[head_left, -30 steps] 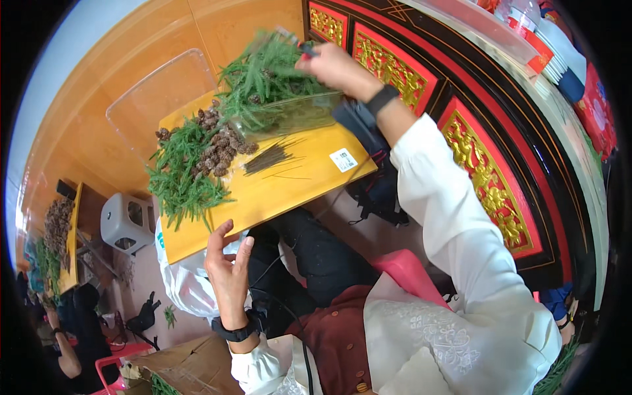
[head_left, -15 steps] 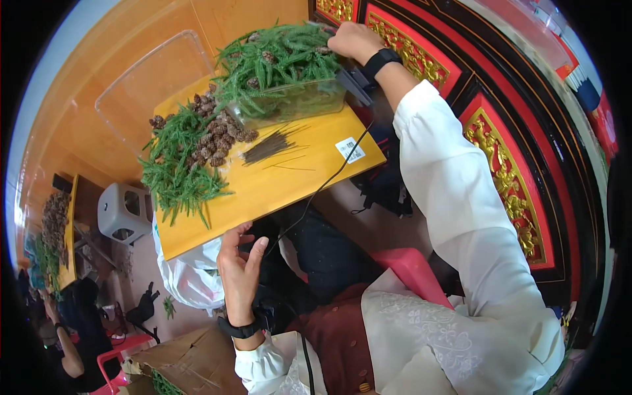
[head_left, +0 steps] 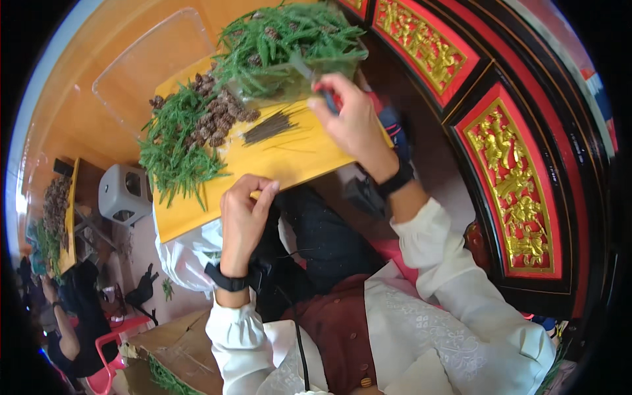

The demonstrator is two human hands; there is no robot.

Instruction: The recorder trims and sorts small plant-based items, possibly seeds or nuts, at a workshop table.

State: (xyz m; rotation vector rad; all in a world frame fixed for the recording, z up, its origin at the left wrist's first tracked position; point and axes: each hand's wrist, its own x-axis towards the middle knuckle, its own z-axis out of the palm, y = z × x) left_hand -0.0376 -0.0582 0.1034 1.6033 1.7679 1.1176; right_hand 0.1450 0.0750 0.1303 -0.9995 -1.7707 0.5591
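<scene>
My right hand (head_left: 352,122) is closed round a hand tool (head_left: 329,99) with red and dark handles. Its grey metal end is smeared by motion and points at the clear plastic box (head_left: 322,71). Green artificial fir sprigs (head_left: 276,43) and some pine cones heap over that box's rim. By the near edge of the yellow board (head_left: 309,155), my left hand (head_left: 242,210) is closed, thumb and forefinger tips together; whatever sits between them is too small to make out. Thin dark wire pieces (head_left: 268,127) lie on the board between my hands and the box.
Brown pine cones (head_left: 220,128) and more fir sprigs (head_left: 178,158) cover the board's left part. A clear lid (head_left: 148,62) leans behind. Left stand a grey stool (head_left: 124,194) and another person (head_left: 69,329); a cardboard box (head_left: 178,345) is close by. Carved red-and-gold panels (head_left: 510,191) line the right.
My right hand has come back from the far right corner of the plastic box toward me, bringing the tool. My left hand has risen slightly, and its thumb and forefinger have closed together.
</scene>
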